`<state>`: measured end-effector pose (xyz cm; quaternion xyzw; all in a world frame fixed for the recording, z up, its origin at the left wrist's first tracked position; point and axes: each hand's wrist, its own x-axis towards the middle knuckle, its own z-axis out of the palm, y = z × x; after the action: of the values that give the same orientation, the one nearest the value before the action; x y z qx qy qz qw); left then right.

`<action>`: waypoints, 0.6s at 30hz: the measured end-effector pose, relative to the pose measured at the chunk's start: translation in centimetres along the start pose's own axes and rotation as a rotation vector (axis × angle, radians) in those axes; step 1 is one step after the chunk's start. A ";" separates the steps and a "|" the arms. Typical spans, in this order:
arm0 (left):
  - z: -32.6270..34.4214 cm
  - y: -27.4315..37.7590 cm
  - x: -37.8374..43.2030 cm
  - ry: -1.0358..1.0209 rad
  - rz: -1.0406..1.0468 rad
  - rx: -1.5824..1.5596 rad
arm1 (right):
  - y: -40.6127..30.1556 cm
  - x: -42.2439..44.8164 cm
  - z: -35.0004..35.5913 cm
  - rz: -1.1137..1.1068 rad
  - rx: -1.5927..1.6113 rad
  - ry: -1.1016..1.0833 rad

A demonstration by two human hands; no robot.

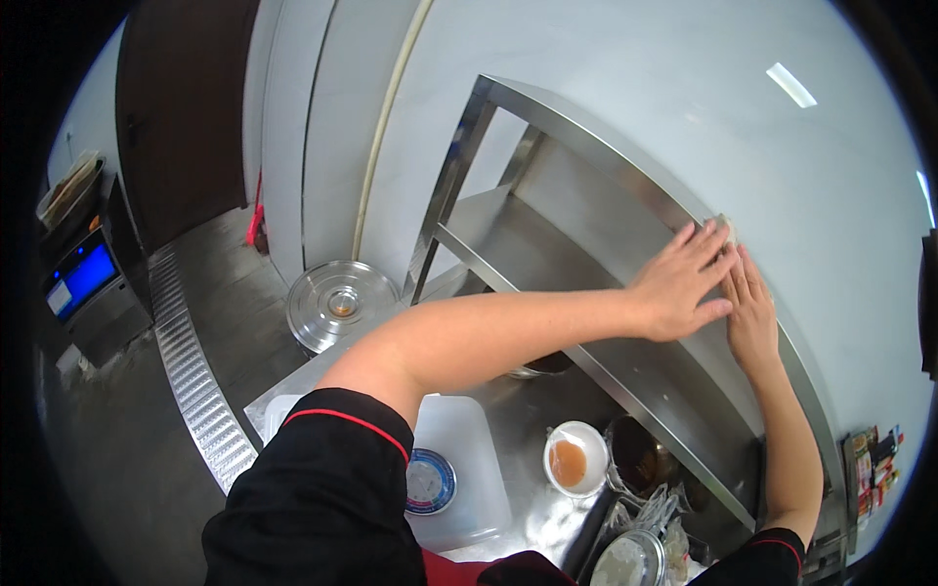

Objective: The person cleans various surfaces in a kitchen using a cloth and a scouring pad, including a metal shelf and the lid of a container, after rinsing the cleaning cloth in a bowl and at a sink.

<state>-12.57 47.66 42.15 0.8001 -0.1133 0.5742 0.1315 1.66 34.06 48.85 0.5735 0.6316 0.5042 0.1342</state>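
Observation:
Both of my hands are at the top edge of a stainless steel shelf unit (593, 143), in front of the pale wall. My left hand (681, 282) reaches across with its fingers spread, and its fingertips overlap those of my right hand. The fingers of my right hand (753, 311) are stretched out flat along the edge, pressing on a pale cloth (723, 221). Only a little of this cloth shows beyond the fingertips; the rest is hidden under the hands. Below my arms, the middle shelf (557, 234) is partly covered by my left forearm.
On the steel worktop (531, 410) stand a white bowl of orange liquid (575, 458), a dark-filled pot (637, 454), a lidded round container (626, 564) and a translucent plastic box (476, 469). A large lidded pot (341, 304) is beyond the worktop. A floor drain grate (194, 381) runs at left.

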 end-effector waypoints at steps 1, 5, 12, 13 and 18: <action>0.3 -0.6 0.5 -0.012 -0.015 0.034 | -0.2 -0.7 -0.5 0.036 -0.043 -0.023; 1.3 -3.7 3.5 -0.072 -0.048 0.156 | -0.4 1.9 0.3 0.158 0.297 0.030; -2.1 -7.4 9.6 -0.497 -0.234 0.526 | 3.9 10.9 1.6 0.196 0.935 -0.603; -2.4 -8.6 9.8 -0.467 -0.238 0.533 | 4.5 11.8 2.8 0.330 1.002 -0.718; -4.6 -12.6 10.3 -0.443 -0.359 0.437 | 2.2 17.8 3.5 0.538 1.051 -0.701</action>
<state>-9.27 60.75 52.34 0.9216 0.1285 0.3652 0.0283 0.15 50.68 56.27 0.8287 0.5473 -0.0686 -0.0953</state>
